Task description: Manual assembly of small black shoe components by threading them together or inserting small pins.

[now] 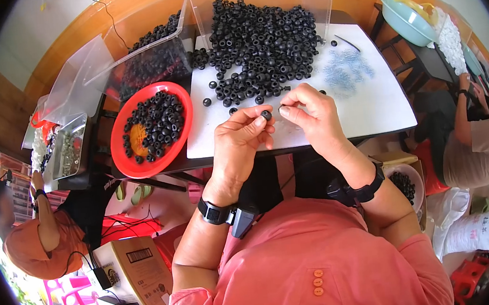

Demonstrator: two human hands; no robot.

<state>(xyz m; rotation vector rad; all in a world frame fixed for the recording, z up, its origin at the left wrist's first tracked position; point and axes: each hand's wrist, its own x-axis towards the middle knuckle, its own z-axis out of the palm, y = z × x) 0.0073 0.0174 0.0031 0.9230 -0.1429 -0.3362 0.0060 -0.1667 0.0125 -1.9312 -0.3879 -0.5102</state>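
1. A white-topped surface [387, 109] is set before orange panelling [80, 65].
2. A black bead [266, 115] is held above the surface's near part, its hole turned up toward the camera; the axis through the hole is pointed likewise, and whether that is its long axis cannot be told.
3. It is clasped in the grip of the left hand [238, 136], between thumb and fingers.
4. The right hand [314, 116] is held near it, thumb and forefinger pinched together; whether something small is gripped cannot be told.
5. Beyond, a bead heap [263, 45] is spread, with pale blue pieces [345, 72] scattered rightward.
6. Leftward, more beads are held in a red tray [149, 170].
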